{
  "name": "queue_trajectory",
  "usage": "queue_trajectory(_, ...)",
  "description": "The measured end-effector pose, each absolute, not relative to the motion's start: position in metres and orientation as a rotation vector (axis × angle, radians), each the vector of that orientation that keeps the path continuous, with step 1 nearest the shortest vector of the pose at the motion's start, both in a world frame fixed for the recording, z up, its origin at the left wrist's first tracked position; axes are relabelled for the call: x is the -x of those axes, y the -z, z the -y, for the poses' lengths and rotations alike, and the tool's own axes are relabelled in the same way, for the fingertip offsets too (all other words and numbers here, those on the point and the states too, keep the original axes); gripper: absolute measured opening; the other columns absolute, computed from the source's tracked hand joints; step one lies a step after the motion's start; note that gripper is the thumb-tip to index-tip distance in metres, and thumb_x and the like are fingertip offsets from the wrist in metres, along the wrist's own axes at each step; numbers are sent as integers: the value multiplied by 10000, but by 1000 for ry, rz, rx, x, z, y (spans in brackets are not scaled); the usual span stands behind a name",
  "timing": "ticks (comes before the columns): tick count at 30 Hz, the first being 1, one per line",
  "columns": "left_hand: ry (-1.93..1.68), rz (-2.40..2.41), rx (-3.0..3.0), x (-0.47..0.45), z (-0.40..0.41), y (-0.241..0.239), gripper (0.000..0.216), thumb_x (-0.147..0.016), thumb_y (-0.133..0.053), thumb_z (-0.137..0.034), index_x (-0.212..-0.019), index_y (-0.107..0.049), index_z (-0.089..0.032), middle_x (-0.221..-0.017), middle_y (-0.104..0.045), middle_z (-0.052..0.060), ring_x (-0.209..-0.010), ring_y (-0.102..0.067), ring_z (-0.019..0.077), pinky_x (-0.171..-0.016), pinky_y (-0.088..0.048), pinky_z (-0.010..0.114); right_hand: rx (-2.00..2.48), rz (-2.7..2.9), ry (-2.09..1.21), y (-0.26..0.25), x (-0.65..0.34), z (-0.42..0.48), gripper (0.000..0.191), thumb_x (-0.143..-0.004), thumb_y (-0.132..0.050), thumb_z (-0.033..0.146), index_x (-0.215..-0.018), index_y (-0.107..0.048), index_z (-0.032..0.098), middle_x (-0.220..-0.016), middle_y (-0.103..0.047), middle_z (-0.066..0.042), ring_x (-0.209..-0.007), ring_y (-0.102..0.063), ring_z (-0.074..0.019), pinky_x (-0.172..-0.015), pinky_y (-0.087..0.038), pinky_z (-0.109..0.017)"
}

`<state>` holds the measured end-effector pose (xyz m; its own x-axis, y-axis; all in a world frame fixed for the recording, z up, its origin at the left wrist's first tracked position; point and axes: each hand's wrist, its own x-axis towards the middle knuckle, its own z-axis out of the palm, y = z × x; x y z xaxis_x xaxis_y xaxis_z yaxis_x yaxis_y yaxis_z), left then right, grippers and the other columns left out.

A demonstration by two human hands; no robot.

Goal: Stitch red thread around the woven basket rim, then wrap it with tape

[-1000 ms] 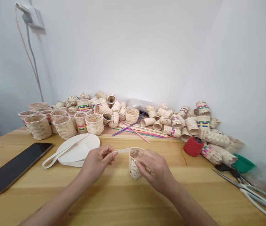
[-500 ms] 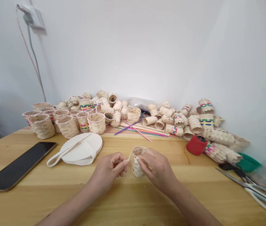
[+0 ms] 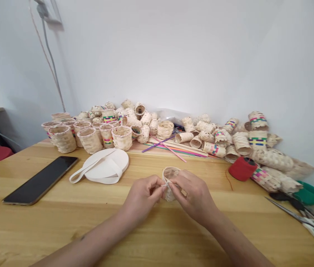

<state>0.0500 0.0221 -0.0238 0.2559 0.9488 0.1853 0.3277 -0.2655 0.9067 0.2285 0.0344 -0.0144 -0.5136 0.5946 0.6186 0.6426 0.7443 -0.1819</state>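
A small pale woven basket [image 3: 170,175] stands on the wooden table [image 3: 62,218] between my two hands. My right hand [image 3: 194,196] wraps round its right side, fingers closed on it. My left hand [image 3: 142,196] pinches a thin white strip [image 3: 164,181] against the basket's left side. The strip's far end is hidden between the fingers and the basket.
A heap of small woven baskets [image 3: 157,128] lines the wall, with coloured strips [image 3: 173,148] before it. A roll of white tape [image 3: 105,167] and a black phone [image 3: 41,180] lie left. A red thread spool [image 3: 241,168], scissors [image 3: 301,218] and a green dish [image 3: 309,193] lie right.
My left hand has come in from the left, taking up the stretched white strip until it reaches the basket. The view has shifted left and down a little.
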Motion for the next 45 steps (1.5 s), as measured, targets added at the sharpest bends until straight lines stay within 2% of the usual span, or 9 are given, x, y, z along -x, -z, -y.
queue_trajectory(14,-1098,-1106,-1630,-61,-23,27,224,-847,-508,-324,-763,-638,-161,-680,-648,18,-633,-586,144,-605,-456,225,918,2410,-191,-10,-235,-27,193,-908,-413,126,-813,-572,179,-851,-591,-56,-830,-530,-182,-729,-407,-291)
queue_trajectory(19,-1112,-1098,-1768,-62,-18,29,185,-830,-510,-225,-876,-683,-180,-773,-697,26,-713,-626,164,-683,-469,241,920,2397,-180,-7,-237,-30,202,-913,-395,113,-870,-584,173,-896,-602,-69,-857,-540,-186,-754,-429,-299)
queue_trajectory(24,-1107,-1062,-1982,-63,-14,28,251,-840,-472,-157,-928,-698,-221,-890,-717,25,-815,-645,176,-759,-474,249,907,2391,-187,-9,-237,-30,207,-895,-404,86,-894,-591,174,-890,-604,-67,-859,-550,-189,-763,-442,-301)
queue_trajectory(30,-1113,-953,-1979,-62,-17,29,281,-866,-456,-153,-967,-706,-232,-917,-706,29,-852,-635,168,-783,-479,244,933,2393,-264,-9,-239,-30,112,-916,-485,201,-890,-593,186,-873,-603,-54,-834,-543,-186,-725,-438,-290)
queue_trajectory(36,-1116,-866,-2011,-61,-19,31,270,-862,-474,-162,-995,-703,-215,-1021,-695,46,-952,-627,174,-866,-471,258,924,2402,-191,0,-242,-37,197,-952,-415,172,-852,-584,186,-883,-617,-54,-859,-564,-178,-757,-444,-290)
queue_trajectory(39,-1069,-909,-2048,-53,-21,24,221,-837,-515,-180,-910,-723,-195,-884,-717,45,-806,-641,168,-755,-491,248,940,2400,-77,1,-243,-38,204,-950,-397,171,-874,-587,181,-933,-626,-80,-916,-573,-201,-788,-456,-313)
queue_trajectory(42,-1173,-1077,-2052,-40,-22,13,207,-843,-526,-240,-858,-726,-192,-750,-705,37,-650,-610,152,-618,-474,234,923,2425,-18,-4,-242,-35,217,-953,-375,178,-966,-591,174,-948,-626,-90,-898,-573,-205,-762,-469,-320)
queue_trajectory(45,-1294,-1140,-2065,-29,-26,4,221,-841,-527,-235,-958,-714,-217,-935,-718,53,-839,-641,181,-728,-494,253,875,2470,-37,-10,-241,-30,236,-949,-371,159,-1034,-590,180,-952,-626,-84,-871,-567,-193,-744,-476,-312)
